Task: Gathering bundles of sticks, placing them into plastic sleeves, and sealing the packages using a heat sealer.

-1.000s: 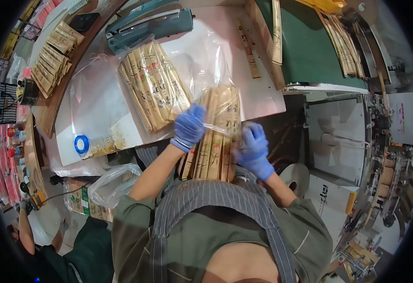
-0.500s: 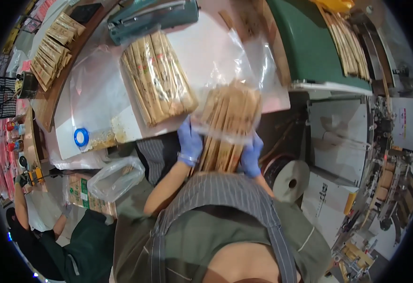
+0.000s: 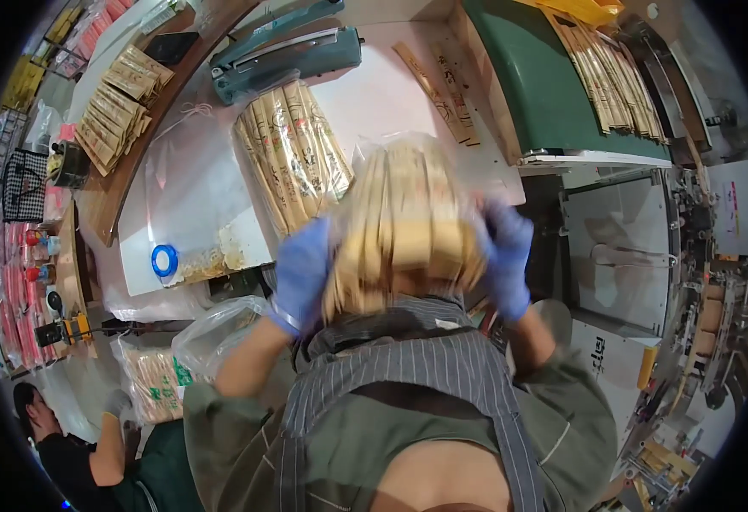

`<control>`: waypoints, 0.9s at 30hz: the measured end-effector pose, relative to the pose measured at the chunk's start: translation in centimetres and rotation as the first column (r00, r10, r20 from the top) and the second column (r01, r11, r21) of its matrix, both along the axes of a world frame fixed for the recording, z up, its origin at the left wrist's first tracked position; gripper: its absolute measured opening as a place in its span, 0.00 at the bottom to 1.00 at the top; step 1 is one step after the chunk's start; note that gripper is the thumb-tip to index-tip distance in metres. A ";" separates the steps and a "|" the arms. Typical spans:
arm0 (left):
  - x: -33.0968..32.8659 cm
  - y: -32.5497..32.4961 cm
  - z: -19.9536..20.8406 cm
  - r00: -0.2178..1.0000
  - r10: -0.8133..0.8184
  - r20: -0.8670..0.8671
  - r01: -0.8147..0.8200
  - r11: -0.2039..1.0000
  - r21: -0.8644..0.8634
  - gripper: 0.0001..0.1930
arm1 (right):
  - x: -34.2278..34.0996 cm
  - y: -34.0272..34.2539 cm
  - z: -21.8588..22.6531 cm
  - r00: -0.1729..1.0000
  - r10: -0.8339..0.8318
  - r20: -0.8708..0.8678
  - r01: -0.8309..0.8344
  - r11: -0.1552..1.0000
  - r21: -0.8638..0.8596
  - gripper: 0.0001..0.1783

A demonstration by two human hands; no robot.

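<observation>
A clear plastic bag filled with slim brown paper-sleeved chopsticks point(image 3: 412, 209) is held up over the table's near edge, in front of my apron. My left hand point(image 3: 302, 271), in a blue glove, grips its left side. On its right side is my right hand point(image 3: 507, 252), also blue-gloved, with the fingers curled against the bag and smeared by motion. The bag's lower end, toward me, is blurred too. Just left of it, a second filled bag of chopsticks point(image 3: 293, 154) lies flat on the white table point(image 3: 374, 102).
A teal bar sealer point(image 3: 293, 61) stands at the back. Loose sleeves point(image 3: 457, 94) lie right of it. Clear plastic point(image 3: 190, 183) and a blue tape roll point(image 3: 154, 261) are at left. More chopsticks point(image 3: 608, 77) rest on a green surface point(image 3: 532, 94). A co-worker point(image 3: 71, 448) is at lower left.
The bag has been lifted toward me, and its chopsticks are now bunched higher inside it. Both hands have moved apart to its sides. The loose sleeves behind have come into view.
</observation>
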State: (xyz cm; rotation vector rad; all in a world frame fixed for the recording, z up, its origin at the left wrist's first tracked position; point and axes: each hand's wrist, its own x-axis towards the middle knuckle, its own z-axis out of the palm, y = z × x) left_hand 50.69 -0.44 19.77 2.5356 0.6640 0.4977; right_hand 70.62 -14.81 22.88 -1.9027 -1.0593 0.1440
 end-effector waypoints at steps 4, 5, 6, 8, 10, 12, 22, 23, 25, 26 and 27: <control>4.9 9.2 3.0 0.937 -0.112 0.332 -0.083 0.849 0.522 0.18 | 5.9 7.1 1.8 0.938 0.294 0.184 -0.225 0.920 -0.321 0.12; 6.4 9.4 6.3 0.946 0.033 0.321 -0.044 0.999 0.027 0.14 | 7.3 7.7 3.6 0.871 0.289 0.397 -0.206 0.949 -0.239 0.11; 8.2 9.4 9.9 0.958 0.140 0.252 -0.005 0.881 -0.473 0.11 | 8.8 8.1 7.0 0.761 0.252 0.598 -0.201 0.968 -0.152 0.11; 8.7 11.2 11.4 0.935 0.110 0.337 -0.010 0.959 -0.284 0.08 | 8.4 8.5 12.6 0.938 0.238 0.252 -0.233 0.971 -0.050 0.05; 9.0 12.1 12.2 0.911 0.045 0.409 -0.004 0.995 -0.100 0.06 | 9.6 10.3 12.0 0.770 0.316 0.555 -0.307 0.945 -0.111 0.03; 9.1 12.8 13.5 0.948 0.126 0.293 0.000 0.919 -0.394 0.04 | 10.0 10.4 12.8 0.779 0.273 0.564 -0.212 0.962 -0.172 0.05; 8.7 12.6 11.1 0.584 0.054 0.810 0.483 0.779 -0.400 0.08 | 5.7 14.6 7.1 0.691 0.211 0.691 -0.224 0.972 -0.072 0.16; 9.5 13.5 8.6 0.669 -0.024 0.743 0.332 0.904 -0.270 0.21 | 6.5 15.6 7.2 0.694 0.198 0.692 -0.437 0.880 0.187 0.07; 10.9 13.5 2.4 0.748 0.072 0.660 0.436 0.696 -0.570 0.39 | 7.1 19.2 8.1 0.674 0.161 0.721 -0.437 0.874 0.213 0.06; 12.2 13.7 -0.7 0.720 0.139 0.680 0.490 0.592 -0.640 0.38 | 7.5 21.6 8.5 0.645 0.132 0.753 -0.444 0.866 0.228 0.05; 14.2 13.8 -2.5 0.683 0.196 0.703 0.566 0.466 -0.680 0.37 | 8.8 24.3 8.1 0.706 0.189 0.683 -0.408 0.897 0.173 0.07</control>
